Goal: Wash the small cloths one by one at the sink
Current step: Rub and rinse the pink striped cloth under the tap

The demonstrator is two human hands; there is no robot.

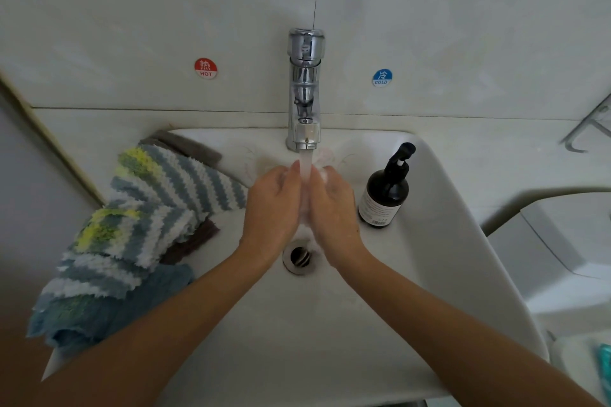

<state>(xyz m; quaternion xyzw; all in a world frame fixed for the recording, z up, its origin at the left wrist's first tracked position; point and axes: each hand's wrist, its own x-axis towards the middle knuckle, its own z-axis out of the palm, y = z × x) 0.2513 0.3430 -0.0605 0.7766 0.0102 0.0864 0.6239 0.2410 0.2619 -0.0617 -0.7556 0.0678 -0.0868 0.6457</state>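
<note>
White and smooth, the ceramic sink (446, 241) has a shiny chrome tap (305, 89) at its far side, and a stream of water (305, 168) runs down from it. A dark brown pump bottle with a black top (385, 192) stands upright on the right part of the sink, just beside the right hand (334, 205). On the wall behind are a round red sticker that says HOT (205, 68) on the left and a round blue sticker that says COLD (382, 78) on the right. The round metal drain (299, 256) sits in the bowl, near the wrists. A pile of small fluffy cloths with grey-blue, white and yellow stripes (139, 225) lies on the left rim of the sink, with a plain blue cloth (99, 311) at its near end and brown cloths (195, 238) peeking out under it. The pile runs long from the far middle toward the near left and hangs over the edge. The left hand (272, 205) and the right hand are side by side under the water, fingers pointing far toward the tap. Both hands are loose, with nothing seen inside them, and the stream falls between them.
</note>
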